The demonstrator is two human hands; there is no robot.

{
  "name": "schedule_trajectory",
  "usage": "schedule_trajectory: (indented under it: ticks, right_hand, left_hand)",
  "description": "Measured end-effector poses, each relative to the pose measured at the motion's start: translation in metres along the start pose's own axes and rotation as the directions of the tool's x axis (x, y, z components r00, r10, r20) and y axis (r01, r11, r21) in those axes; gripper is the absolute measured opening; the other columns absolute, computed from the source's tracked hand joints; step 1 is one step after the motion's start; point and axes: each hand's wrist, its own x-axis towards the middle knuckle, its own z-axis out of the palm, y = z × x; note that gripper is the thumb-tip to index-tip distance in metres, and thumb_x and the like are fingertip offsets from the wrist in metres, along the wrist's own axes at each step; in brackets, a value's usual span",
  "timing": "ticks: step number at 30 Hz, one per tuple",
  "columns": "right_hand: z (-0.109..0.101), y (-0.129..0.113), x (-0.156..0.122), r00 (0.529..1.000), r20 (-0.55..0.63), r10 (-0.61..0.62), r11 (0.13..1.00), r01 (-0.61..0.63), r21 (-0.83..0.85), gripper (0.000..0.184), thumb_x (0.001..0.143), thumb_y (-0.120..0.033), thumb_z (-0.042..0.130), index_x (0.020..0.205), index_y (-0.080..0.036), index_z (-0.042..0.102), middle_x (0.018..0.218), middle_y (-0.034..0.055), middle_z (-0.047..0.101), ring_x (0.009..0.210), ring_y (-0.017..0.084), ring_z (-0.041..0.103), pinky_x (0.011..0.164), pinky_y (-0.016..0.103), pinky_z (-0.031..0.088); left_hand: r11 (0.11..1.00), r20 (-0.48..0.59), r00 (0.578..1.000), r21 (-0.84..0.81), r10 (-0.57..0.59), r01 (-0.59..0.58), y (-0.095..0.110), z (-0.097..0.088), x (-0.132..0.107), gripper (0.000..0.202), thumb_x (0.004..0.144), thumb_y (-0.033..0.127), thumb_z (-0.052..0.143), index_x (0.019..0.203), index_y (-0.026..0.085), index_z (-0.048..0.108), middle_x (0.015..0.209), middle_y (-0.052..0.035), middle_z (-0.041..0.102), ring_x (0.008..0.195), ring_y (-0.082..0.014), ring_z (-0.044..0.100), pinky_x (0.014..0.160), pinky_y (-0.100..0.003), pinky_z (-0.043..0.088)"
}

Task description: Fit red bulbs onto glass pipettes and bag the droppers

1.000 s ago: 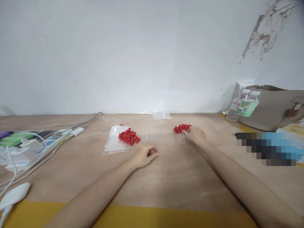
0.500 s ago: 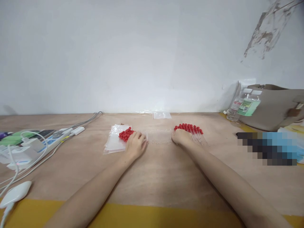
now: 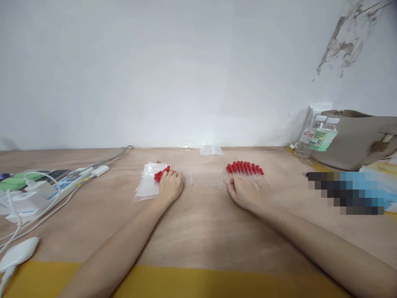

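My left hand (image 3: 171, 185) rests at the right edge of a small heap of red rubber bulbs (image 3: 160, 174), its fingers curled down; what they grip is hidden. That heap lies on a stack of clear plastic bags (image 3: 148, 184). Between my hands, slim clear tubes (image 3: 203, 178) lie side by side in a row. Close to the row's right end is my right hand (image 3: 243, 191), with its fingers bent inward; I cannot make out what is in them. Just beyond it, droppers with red bulbs (image 3: 245, 166) lie fanned out, bulbs pointing away from me.
A power strip (image 3: 74, 182) with chargers and white cables lies at the left. Flat against the wall's foot is a clear bag (image 3: 211, 150). Two bottles (image 3: 323, 138) and a grey handbag (image 3: 359, 140) stand at the right, behind a pixelated patch.
My left hand has shifted left, further onto the red bulbs. My right hand has drawn back toward me and slightly right, uncovering more of the red-bulbed droppers.
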Motion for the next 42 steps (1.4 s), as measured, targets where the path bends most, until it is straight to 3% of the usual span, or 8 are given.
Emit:
schedule_trajectory:
  ticks: [11,17,23,26,29,32,38,42]
  right_hand:
    - [0.015,0.005,-0.020,0.993,-0.116,0.004,0.974,0.022,0.224,0.019,0.082,-0.032,0.036,0.081,-0.017,0.047,0.061,0.0014,0.057,0.054,0.015,0.051,0.052,0.025,0.027]
    - [0.022,0.012,-0.018,0.972,-0.217,-0.086,0.920,0.161,0.357,0.018,0.081,-0.031,0.035,0.077,-0.017,0.044,0.066,0.0040,0.055,0.057,0.015,0.050,0.052,0.025,0.032]
    - [0.022,0.012,-0.018,0.978,-0.184,-0.100,0.876,0.174,0.450,0.014,0.081,-0.027,0.036,0.081,-0.017,0.046,0.074,0.0053,0.057,0.068,0.016,0.053,0.061,0.027,0.039]
    - [0.021,0.012,-0.019,0.971,-0.196,-0.136,0.856,0.215,0.470,0.021,0.081,-0.026,0.037,0.095,-0.016,0.049,0.078,0.0059,0.058,0.072,0.017,0.054,0.066,0.029,0.041]
    - [0.020,0.013,-0.019,0.947,-0.251,-0.199,0.846,0.295,0.444,0.032,0.082,-0.023,0.037,0.111,-0.014,0.046,0.081,0.0067,0.058,0.075,0.017,0.053,0.069,0.030,0.041]
    - [0.019,0.012,-0.019,0.923,-0.274,-0.271,0.834,0.367,0.412,0.027,0.084,-0.022,0.035,0.103,-0.016,0.054,0.088,0.0077,0.058,0.080,0.016,0.053,0.073,0.029,0.039]
    - [0.016,0.004,-0.024,0.914,-0.227,-0.337,0.837,0.401,0.372,0.024,0.086,-0.027,0.038,0.092,-0.020,0.060,0.080,0.0038,0.061,0.070,0.013,0.053,0.072,0.029,0.033]
    - [0.016,-0.001,-0.027,0.922,-0.190,-0.338,0.839,0.386,0.384,0.025,0.086,-0.030,0.037,0.088,-0.020,0.061,0.076,0.0034,0.063,0.068,0.013,0.054,0.071,0.029,0.031]
  left_hand:
    - [0.999,0.038,0.999,0.039,0.008,-0.009,0.003,-0.002,0.000,0.023,0.076,0.004,0.035,0.077,0.010,0.057,0.069,-0.0122,0.060,0.070,-0.0232,0.055,0.068,-0.034,0.032]
    - [0.998,0.017,1.000,0.057,-0.021,0.020,0.003,-0.009,-0.001,0.024,0.080,0.006,0.033,0.090,0.010,0.055,0.076,-0.0102,0.057,0.069,-0.0222,0.055,0.067,-0.033,0.034]
    - [0.987,0.008,1.000,-0.162,-0.022,0.023,0.015,-0.022,-0.005,0.026,0.077,0.008,0.036,0.097,0.013,0.052,0.088,-0.0112,0.055,0.080,-0.0232,0.053,0.072,-0.035,0.037]
    - [0.917,0.039,0.999,-0.398,0.018,-0.001,0.033,-0.028,-0.013,0.035,0.073,0.010,0.041,0.107,0.016,0.049,0.096,-0.0090,0.052,0.083,-0.0206,0.052,0.071,-0.031,0.041]
    - [0.803,0.091,0.987,-0.594,0.130,-0.051,0.050,-0.032,-0.021,0.034,0.072,0.007,0.041,0.100,0.018,0.055,0.089,-0.0054,0.052,0.080,-0.0163,0.052,0.070,-0.026,0.042]
    - [0.720,0.106,0.982,-0.693,0.154,-0.038,0.058,-0.030,-0.023,0.024,0.075,0.012,0.044,0.091,0.019,0.061,0.083,-0.0044,0.051,0.077,-0.0152,0.051,0.071,-0.027,0.042]
    - [0.588,0.118,0.993,-0.805,0.029,0.079,0.060,-0.027,-0.018,0.017,0.081,0.025,0.047,0.082,0.018,0.062,0.077,-0.0031,0.054,0.072,-0.0140,0.051,0.067,-0.026,0.042]
    - [0.388,0.192,0.981,-0.905,0.002,0.176,0.064,-0.027,-0.018,0.018,0.083,0.028,0.044,0.090,0.016,0.056,0.079,-0.0028,0.058,0.071,-0.0136,0.053,0.064,-0.026,0.043]
